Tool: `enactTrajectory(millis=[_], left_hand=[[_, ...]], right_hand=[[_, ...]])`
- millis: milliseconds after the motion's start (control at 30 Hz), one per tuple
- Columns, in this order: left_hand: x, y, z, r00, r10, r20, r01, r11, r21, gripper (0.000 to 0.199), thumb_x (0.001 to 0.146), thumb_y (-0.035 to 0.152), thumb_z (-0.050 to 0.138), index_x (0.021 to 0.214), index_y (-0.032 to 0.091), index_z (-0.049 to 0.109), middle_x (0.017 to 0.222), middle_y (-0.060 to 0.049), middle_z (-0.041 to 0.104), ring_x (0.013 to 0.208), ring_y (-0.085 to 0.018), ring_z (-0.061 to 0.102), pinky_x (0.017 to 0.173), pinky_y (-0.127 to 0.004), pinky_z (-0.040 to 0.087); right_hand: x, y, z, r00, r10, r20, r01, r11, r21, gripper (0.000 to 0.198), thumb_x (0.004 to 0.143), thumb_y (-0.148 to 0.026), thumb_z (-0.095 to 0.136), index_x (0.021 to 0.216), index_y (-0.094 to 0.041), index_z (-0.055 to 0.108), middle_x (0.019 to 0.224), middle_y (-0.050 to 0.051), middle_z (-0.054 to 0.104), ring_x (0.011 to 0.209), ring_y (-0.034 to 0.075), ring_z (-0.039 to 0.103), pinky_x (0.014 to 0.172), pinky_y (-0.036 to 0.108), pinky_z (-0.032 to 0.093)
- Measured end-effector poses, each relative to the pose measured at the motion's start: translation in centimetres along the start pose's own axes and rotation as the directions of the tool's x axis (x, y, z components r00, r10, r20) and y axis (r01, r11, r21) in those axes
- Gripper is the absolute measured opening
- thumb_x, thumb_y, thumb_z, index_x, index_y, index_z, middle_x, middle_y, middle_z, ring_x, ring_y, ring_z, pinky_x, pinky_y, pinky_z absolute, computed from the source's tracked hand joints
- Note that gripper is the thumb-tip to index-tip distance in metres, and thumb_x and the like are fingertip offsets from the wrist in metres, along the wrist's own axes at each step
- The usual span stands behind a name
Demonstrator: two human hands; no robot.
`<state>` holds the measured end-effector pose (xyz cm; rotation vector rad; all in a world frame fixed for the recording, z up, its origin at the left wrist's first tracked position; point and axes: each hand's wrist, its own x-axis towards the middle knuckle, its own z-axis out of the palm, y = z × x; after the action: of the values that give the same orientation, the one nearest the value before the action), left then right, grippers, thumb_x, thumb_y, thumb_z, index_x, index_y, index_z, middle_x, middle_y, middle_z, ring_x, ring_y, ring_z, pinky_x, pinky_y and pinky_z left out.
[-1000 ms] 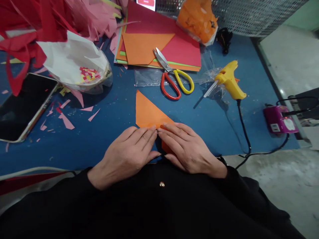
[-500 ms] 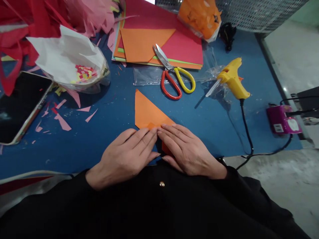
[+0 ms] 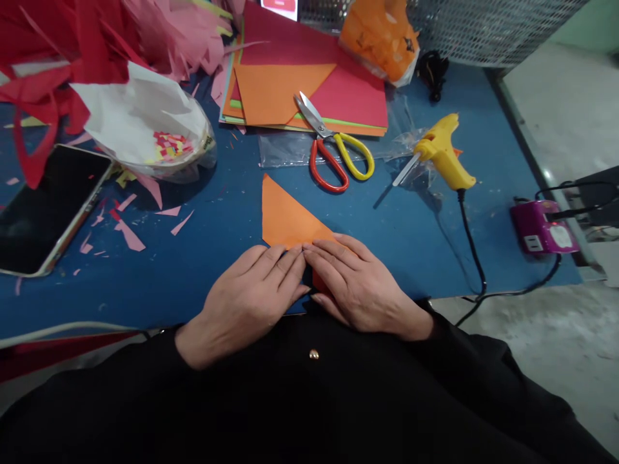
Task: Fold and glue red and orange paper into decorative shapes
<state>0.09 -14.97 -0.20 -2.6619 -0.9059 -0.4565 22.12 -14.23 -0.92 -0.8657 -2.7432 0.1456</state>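
Note:
An orange piece of paper [image 3: 293, 216], folded to a slanting edge, lies on the table in front of me. My left hand [image 3: 251, 290] rests flat with its fingertips pressed on the paper's lower edge. Beside it, my right hand [image 3: 365, 283] lies over the paper's right part, fingers stretched out and pointing left. The fingertips of both hands nearly meet at the middle, and both thumbs point inward below. Much of the paper's lower right is hidden under my right hand. Beyond the paper, scissors [image 3: 322, 129] with one red and one yellow handle lie partly spread.
Coloured paper sheets [image 3: 358, 96] are stacked at the back. A yellow glue gun [image 3: 442, 148] lies right, its cord near a purple power adapter [image 3: 541, 225]. At left are a phone [image 3: 48, 206], a bag of paper bits [image 3: 145, 129] and pink scraps [image 3: 128, 235].
The camera view has shifted slightly, bringing a lit screen into sight at the top. My hands stay pressed on the orange paper with only small finger shifts.

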Motion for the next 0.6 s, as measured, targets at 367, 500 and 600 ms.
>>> enactTrajectory(millis=[367, 500, 600], left_hand=[[-2.4, 0.0, -0.4, 0.994, -0.107, 0.003, 0.107, 0.994, 0.038, 0.033, 0.099, 0.026, 0.056, 0.123, 0.007, 0.068, 0.118, -0.014, 0.076, 0.103, -0.029, 0.071, 0.098, -0.046, 0.049], [-3.1, -0.1, -0.6, 0.993, -0.120, 0.009, 0.120, 0.992, 0.027, 0.034, 0.100, 0.027, 0.055, 0.124, 0.007, 0.067, 0.121, -0.012, 0.075, 0.108, -0.030, 0.070, 0.102, -0.049, 0.048], [-2.8, 0.2, -0.6, 0.992, -0.118, -0.034, 0.119, 0.992, 0.031, 0.035, 0.099, 0.026, 0.056, 0.127, 0.006, 0.066, 0.125, -0.013, 0.074, 0.112, -0.030, 0.069, 0.102, -0.048, 0.049]], right_hand=[[-0.1, -0.9, 0.5, 0.998, 0.063, -0.015, -0.063, 0.998, -0.018, 0.051, 0.102, -0.036, 0.042, 0.140, -0.003, 0.050, 0.138, 0.023, 0.063, 0.132, 0.032, 0.055, 0.113, 0.056, 0.042], [0.1, -1.1, 0.5, 0.998, 0.065, -0.015, -0.066, 0.997, -0.030, 0.049, 0.101, -0.035, 0.043, 0.138, -0.003, 0.051, 0.137, 0.022, 0.064, 0.130, 0.032, 0.056, 0.113, 0.055, 0.041], [0.2, -1.2, 0.5, 0.997, 0.069, -0.021, -0.070, 0.997, -0.042, 0.048, 0.100, -0.032, 0.045, 0.137, -0.003, 0.052, 0.135, 0.021, 0.065, 0.128, 0.032, 0.058, 0.114, 0.054, 0.041]])
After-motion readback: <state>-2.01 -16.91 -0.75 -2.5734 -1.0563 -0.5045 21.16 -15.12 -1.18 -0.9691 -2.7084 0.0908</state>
